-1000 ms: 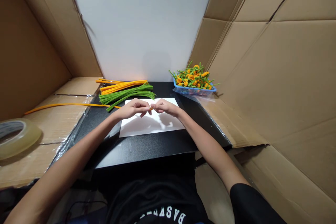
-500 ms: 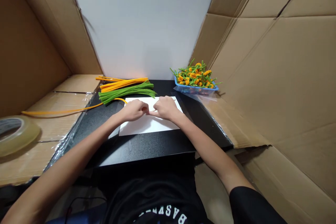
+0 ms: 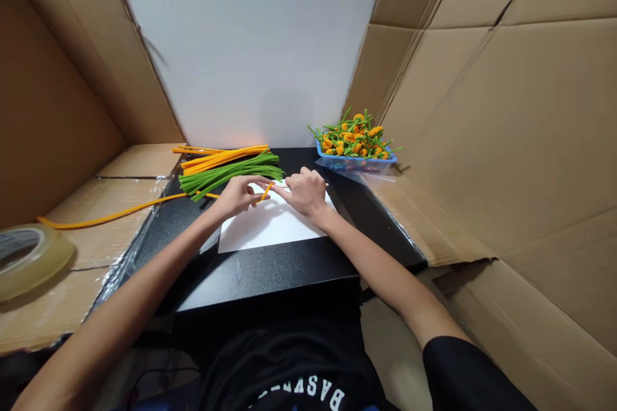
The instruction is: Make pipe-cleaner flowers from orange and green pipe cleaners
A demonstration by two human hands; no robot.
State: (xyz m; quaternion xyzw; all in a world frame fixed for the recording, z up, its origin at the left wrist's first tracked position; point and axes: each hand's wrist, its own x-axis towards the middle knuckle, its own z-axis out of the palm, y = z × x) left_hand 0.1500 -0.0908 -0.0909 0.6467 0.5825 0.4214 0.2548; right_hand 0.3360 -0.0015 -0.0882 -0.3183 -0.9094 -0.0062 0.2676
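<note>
Above the white sheet [image 3: 274, 231], my left hand [image 3: 240, 196] pinches a long orange pipe cleaner [image 3: 125, 212] that trails left past the table edge. Its near end [image 3: 267, 191] slants up between my two hands. My right hand [image 3: 306, 192] is closed around a thin pale stick [image 3: 288, 187] whose far tip shows to the right of the knuckles. The fingertips of both hands almost meet. Behind my left hand lie a bundle of green pipe cleaners [image 3: 226, 173] and a bundle of orange ones [image 3: 224, 157].
A blue basket [image 3: 357, 162] of orange-and-green pipe-cleaner pieces stands at the back right on clear plastic. A roll of clear tape [image 3: 53, 263] lies at the far left on cardboard. Cardboard walls [image 3: 544, 122] rise on both sides of the black table [image 3: 270, 273].
My left hand has opened out a little, and an orange end now shows between the hands. My right hand has turned and risen slightly. The whole view has shifted a little.
</note>
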